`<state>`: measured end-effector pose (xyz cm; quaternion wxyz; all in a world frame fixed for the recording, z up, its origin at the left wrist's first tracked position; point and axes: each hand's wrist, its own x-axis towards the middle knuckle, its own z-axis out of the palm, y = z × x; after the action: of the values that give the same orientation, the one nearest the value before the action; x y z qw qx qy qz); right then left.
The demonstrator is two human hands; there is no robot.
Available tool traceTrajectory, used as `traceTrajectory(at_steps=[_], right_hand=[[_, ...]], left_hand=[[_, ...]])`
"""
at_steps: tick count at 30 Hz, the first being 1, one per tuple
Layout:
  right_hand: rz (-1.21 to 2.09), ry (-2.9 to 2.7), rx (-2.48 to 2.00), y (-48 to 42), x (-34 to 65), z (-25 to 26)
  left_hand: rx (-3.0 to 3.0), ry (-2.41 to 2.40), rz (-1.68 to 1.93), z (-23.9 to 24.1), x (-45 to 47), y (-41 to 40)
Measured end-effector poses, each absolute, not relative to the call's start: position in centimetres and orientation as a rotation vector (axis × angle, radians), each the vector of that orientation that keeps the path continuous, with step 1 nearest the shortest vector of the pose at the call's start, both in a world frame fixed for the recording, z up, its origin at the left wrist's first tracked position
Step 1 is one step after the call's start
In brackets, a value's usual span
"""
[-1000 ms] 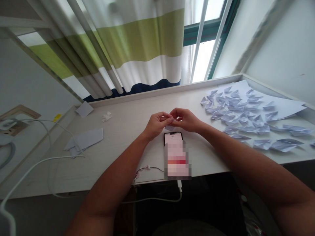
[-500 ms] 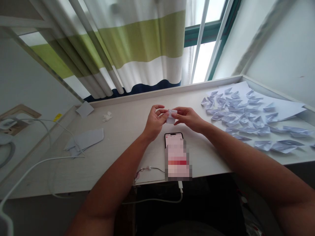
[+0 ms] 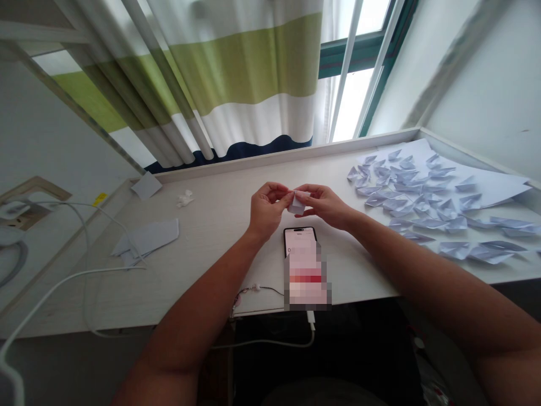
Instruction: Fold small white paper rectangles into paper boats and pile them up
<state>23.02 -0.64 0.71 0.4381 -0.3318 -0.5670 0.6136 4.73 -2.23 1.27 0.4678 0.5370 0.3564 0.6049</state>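
Note:
A small folded piece of white paper (image 3: 297, 207) is held between both hands above the middle of the desk. My left hand (image 3: 269, 207) pinches its left upper edge between thumb and fingers. On the other side, my right hand (image 3: 320, 202) grips the paper with the thumb in front and fingers behind and below. Just nearer to me lies a phone (image 3: 301, 237) with its screen lit, a cable plugged into its lower end. Many folded paper boats (image 3: 416, 192) spread over the right side of the desk, some resting on white sheets (image 3: 490, 177).
At the left lie stacked paper pieces (image 3: 152, 237), a crumpled white scrap (image 3: 185, 198) and a square paper (image 3: 146, 186) against the raised edge. A white cable (image 3: 84, 276) crosses the desk's left side. A beaded strap (image 3: 245, 290) lies beside the phone. Curtains (image 3: 245, 73) hang behind.
The paper has tilted and shifted slightly right in my fingers. My left hand's fingers have closed in toward its upper edge. The view has moved a little.

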Motion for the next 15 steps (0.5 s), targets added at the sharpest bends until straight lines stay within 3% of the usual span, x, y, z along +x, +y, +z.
traceTrajectory(at_steps=[15], right_hand=[[1.353,-1.467,-0.768,-0.96,22.79,0.82]], left_hand=[[1.237,0.874,1.411,1.86,4.56,-2.73]])
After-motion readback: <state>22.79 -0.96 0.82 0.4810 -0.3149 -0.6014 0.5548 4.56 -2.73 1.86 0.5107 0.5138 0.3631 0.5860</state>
